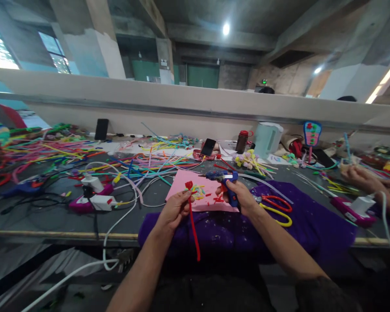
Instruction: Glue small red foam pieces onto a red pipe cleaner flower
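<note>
My left hand (177,210) pinches a red pipe cleaner (193,232), whose curled end sits above the fingers while a long tail hangs down. In my right hand (238,197) is a blue glue gun (232,186), gripped by its handle, with the nozzle pointing left toward the curled end but apart from it. Beneath both hands lies a pink sheet (178,184) bearing several short yellow, green and red pipe cleaner pieces. Scissors (276,210) with red and yellow handles rest on the purple cloth (312,221) beside my right wrist.
Bundles of coloured pipe cleaners (58,149) cover the table's left and back. White cables run from a power strip (92,201) at left; another power strip (354,210) is at right. A bottle (243,142) and phone (209,147) stand behind. Another person's hand (359,177) works at right.
</note>
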### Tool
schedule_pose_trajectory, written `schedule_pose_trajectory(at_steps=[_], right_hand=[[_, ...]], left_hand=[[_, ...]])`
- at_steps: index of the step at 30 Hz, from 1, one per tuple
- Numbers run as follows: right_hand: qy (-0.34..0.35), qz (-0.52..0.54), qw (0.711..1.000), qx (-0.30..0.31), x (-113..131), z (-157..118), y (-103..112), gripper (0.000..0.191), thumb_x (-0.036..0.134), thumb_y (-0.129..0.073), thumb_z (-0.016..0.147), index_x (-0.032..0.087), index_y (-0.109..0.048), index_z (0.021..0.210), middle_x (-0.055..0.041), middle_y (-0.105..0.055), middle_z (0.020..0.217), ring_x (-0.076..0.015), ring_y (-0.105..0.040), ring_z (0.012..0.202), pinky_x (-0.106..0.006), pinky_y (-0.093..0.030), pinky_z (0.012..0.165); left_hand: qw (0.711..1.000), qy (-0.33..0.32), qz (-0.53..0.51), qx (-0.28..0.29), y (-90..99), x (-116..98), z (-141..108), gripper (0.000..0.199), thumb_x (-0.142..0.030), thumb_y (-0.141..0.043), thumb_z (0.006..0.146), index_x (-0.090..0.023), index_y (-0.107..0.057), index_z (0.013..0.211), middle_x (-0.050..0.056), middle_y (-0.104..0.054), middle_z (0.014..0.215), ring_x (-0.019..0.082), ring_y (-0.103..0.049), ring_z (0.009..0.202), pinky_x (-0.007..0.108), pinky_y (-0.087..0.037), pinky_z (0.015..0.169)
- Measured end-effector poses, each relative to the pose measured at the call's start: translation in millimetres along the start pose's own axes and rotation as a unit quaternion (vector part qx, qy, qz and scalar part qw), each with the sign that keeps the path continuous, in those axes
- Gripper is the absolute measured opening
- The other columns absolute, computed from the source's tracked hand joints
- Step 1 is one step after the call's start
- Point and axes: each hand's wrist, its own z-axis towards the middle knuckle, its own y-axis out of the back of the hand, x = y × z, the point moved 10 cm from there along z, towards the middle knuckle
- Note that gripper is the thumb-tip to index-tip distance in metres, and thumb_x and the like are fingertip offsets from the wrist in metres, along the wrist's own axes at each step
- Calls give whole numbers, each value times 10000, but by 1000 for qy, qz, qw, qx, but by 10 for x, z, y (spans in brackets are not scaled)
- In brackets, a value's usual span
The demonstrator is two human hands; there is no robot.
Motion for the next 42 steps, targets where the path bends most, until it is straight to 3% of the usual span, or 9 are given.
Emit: schedule_pose_trajectory(at_steps=[4,7,9,21,28,35,38,40,42], right_hand=[[-5,-17,1000,-18,-25,-5,63,317,441,-553,760,152,-577,890,-65,-682,751,-80,-499,431,-196,-376,409],[-11,-25,1000,-12,-41,-20,60,329,443,-552,760,151,-573,909,-61,-682,750,-78,-493,424,-197,-365,402],[-17,-29,999,-5,-43,-32,45,333,441,-550,764,149,-571,922,-64,-683,764,-78,-492,425,-198,-361,400],[-16,-25,1000,-3,-8,-53,4,325,444,-566,748,141,-580,866,-74,-681,759,-87,-491,420,-207,-338,385],[-17,-33,999,2,-48,-54,-6,307,441,-548,766,141,-586,822,-69,-681,771,-81,-499,423,-201,-334,387],[-18,-49,999,-10,-62,-60,-10,335,457,-562,748,141,-593,856,-60,-678,742,-86,-495,423,-204,-337,392],[-20,-47,999,-15,-75,-73,-68,339,463,-547,759,147,-596,873,-62,-673,747,-95,-497,444,-212,-352,413],[-12,-50,999,-14,-77,-78,-160,332,457,-534,772,151,-608,877,-61,-666,755,-108,-521,501,-219,-384,461],[6,-57,998,-16,-68,-77,-278,320,446,-530,780,162,-624,893,-54,-659,784,-133,-564,616,-236,-431,564]], left_hand=[[991,-4,132,-30,199,-10,86,256,-369,-613,682,-124,-543,663,-41,-477,432,24,-353,311,139,-230,310],[954,-33,289,-72,296,-72,86,261,-392,-553,712,-141,-535,642,-36,-481,400,50,-385,302,162,-268,323],[938,-38,331,-93,320,-90,80,239,-375,-543,711,-151,-528,628,-37,-485,388,59,-391,296,169,-274,327],[877,-94,435,-182,311,-283,-25,202,-381,-617,649,-186,-591,698,-19,-571,450,107,-477,334,196,-293,361],[859,-126,457,-193,325,-359,-59,133,-296,-531,706,-189,-604,731,-31,-544,435,109,-470,329,207,-324,396],[832,-228,441,-249,284,-730,-317,204,-376,-529,730,-185,-588,685,-22,-581,536,96,-494,415,215,-363,496],[848,-249,399,-243,186,-810,-491,254,-411,-550,727,-175,-575,635,-14,-573,542,98,-496,479,205,-355,499],[904,-228,307,-191,45,-699,-527,246,-411,-560,729,-167,-588,711,-1,-591,597,103,-512,521,197,-363,486],[955,-200,175,-131,-151,-531,-543,304,-370,-626,686,-176,-578,914,31,-639,805,138,-578,686,196,-406,514]])
